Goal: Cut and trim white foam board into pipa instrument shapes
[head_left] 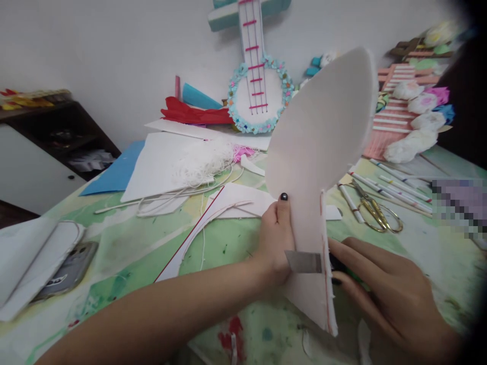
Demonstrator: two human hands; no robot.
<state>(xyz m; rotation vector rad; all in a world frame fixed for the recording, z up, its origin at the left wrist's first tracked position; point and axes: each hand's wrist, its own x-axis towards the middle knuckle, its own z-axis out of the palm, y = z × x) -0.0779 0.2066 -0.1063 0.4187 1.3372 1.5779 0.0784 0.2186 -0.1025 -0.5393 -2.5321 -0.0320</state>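
A white foam board cutout [319, 126], rounded at the top with a straight lower part, is held upright above the table. My left hand [276, 238] is closed on its left side, thumb on the face toward me. My right hand [384, 289] grips a utility knife by its dark handle, which is mostly hidden by the fingers. The knife's blade [304, 261] lies across the lower part of the board at its right edge. A red line runs down that rough edge. Behind my left wrist lies a curved white board offcut [186, 248].
Scissors [375, 208] and several markers [391, 190] lie at the right. A phone [70, 271] sits partly under white sheets at the left. Behind are white string [209, 165], a blue sheet [114, 170], red crepe paper [198, 111] and a banjo-like craft [258, 91] against the wall.
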